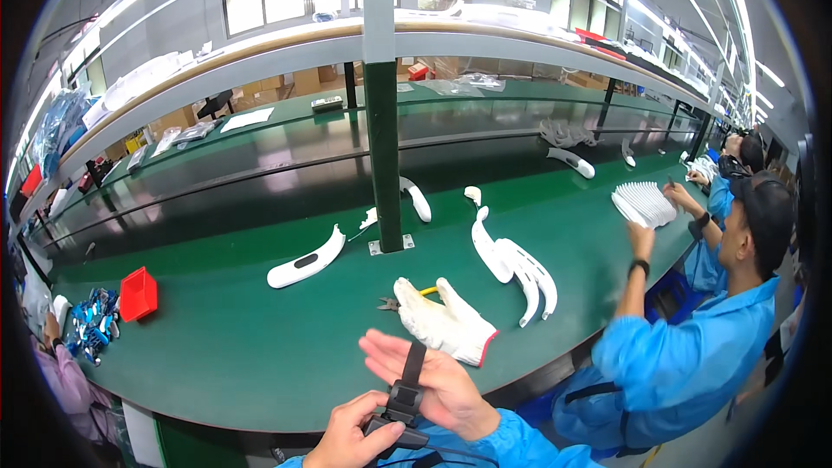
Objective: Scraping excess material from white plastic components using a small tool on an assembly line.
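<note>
The left hand [347,438] holds a black strapped device [405,400] against the right hand [452,392].

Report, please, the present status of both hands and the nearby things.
Left hand holding black device. Right hand open, black strap across it. Red-hemmed white work glove partly over yellow-handled pliers, just beyond both hands.

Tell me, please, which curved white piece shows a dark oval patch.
The long white piece between the red bin and green post; the others show no such patch.
</note>
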